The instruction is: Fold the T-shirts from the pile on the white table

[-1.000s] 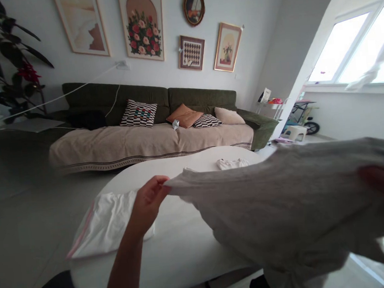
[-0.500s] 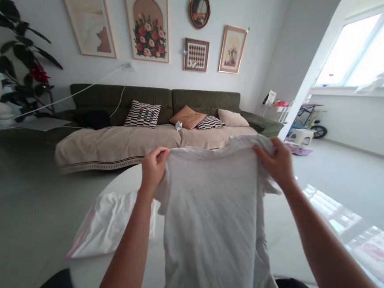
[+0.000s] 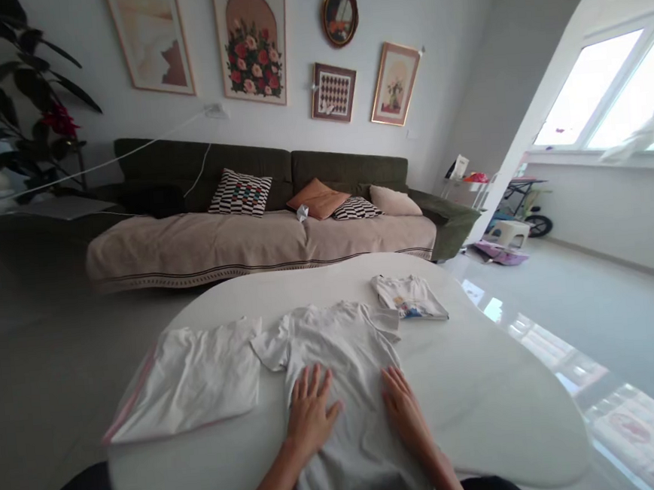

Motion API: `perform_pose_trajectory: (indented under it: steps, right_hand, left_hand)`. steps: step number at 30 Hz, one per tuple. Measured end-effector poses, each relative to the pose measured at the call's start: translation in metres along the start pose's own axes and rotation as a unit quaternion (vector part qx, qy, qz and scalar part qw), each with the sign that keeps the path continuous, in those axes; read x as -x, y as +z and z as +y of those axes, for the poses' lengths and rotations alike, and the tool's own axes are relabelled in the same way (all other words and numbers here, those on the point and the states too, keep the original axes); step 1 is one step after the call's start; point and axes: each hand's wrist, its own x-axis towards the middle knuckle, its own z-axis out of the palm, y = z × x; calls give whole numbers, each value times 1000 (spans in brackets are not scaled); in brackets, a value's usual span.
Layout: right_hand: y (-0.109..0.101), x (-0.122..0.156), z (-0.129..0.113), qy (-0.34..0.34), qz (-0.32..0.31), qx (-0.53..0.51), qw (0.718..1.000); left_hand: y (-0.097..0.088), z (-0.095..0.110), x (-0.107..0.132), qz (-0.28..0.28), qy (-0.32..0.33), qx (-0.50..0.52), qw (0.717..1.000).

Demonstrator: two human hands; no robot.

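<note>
A light grey T-shirt (image 3: pixel 340 349) lies spread flat on the white oval table (image 3: pixel 487 406), collar toward the sofa, its hem hanging over the near edge. My left hand (image 3: pixel 310 408) rests palm down on the shirt's middle, fingers spread. My right hand (image 3: pixel 403 409) lies flat on the shirt beside it, a hand's width to the right. Neither hand grips anything.
A clear zip bag with a pink strip holding white cloth (image 3: pixel 193 380) lies left of the shirt. A folded white printed shirt (image 3: pixel 410 299) sits at the table's far side. A green sofa (image 3: pixel 278 203) with cushions stands behind; a plant (image 3: pixel 27 102) at far left.
The grey T-shirt was held up by its shoulders in both hands; now it lies flat on the table and both hands press open on it.
</note>
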Motion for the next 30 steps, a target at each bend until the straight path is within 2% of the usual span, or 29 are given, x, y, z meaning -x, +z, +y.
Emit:
perform_pose_trajectory:
  steps: [3,5,7,10,14,19,23,26,30]
  right_hand:
    - [-21,7,12,112,39,-31,992]
    - [-33,9,13,168,28,-32,985]
    - [-34,12,9,166,-10,-46,985]
    - [-20,12,-5,147,-52,-91,984]
    - [-6,-4,-17,144,-80,-155,974]
    - [-24,-20,-7,134,-92,-234,959]
    - [-45,-18,14,143,-59,-250,956]
    - [-56,-9,30,150,-14,-187,971]
    - [-68,3,36,133,-49,9,990]
  left_hand:
    - [-12,-17,-11,-40,20,-15,999]
    - [-18,-27,-21,-53,29,-21,998]
    - [-19,-31,-28,-55,33,-26,998]
    - [-13,-31,-35,-46,27,-36,998]
    - [-8,-30,-41,-39,24,-43,998]
    - [-10,-37,-46,-35,23,-47,998]
    - [-10,-40,-49,-35,21,-49,998]
    - [-7,-40,-48,-30,18,-49,998]
    - [-9,-38,-40,-30,18,-47,998]
